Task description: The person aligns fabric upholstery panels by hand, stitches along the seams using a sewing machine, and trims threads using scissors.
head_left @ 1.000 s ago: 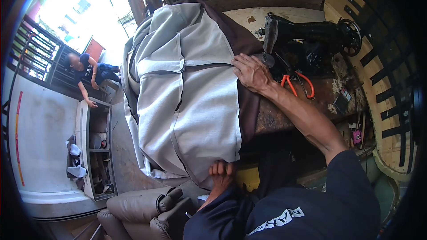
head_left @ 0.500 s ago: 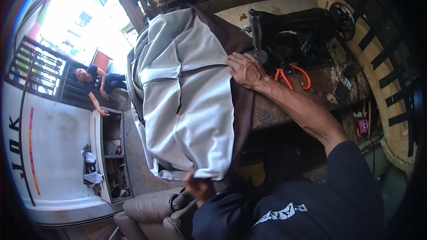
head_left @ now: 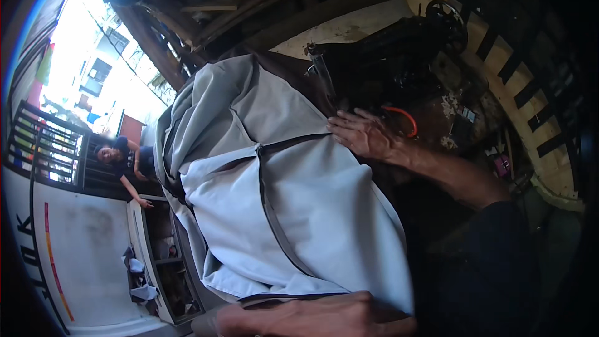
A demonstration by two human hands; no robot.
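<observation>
A large light grey sewn fabric cover (head_left: 318, 200) spreads across the middle, with crossing seams and dark strips along them. Dark brown cloth (head_left: 281, 65) shows beyond its far right side. My right hand (head_left: 362, 134) lies flat with outstretched fingers on the cover's right edge, close to the needle end of a black sewing machine (head_left: 380, 50). Down at the near edge of the cover, my left hand (head_left: 355, 315) is closed over the fabric, its fingertips mostly hidden. The cover's near edge is folded up beside this hand.
Behind my right hand, an orange handle (head_left: 405, 118) of a tool lies by the machine. A phone-like object (head_left: 465, 115) sits among scraps further right. At left, a person (head_left: 128, 162) rests a hand on an open cabinet (head_left: 146, 249). A slatted wooden panel (head_left: 499, 56) bounds the right.
The near part of the cover has spread toward me and to the right. My left hand has moved right and down with its edge; my right hand stays flat by the machine. The view has shifted.
</observation>
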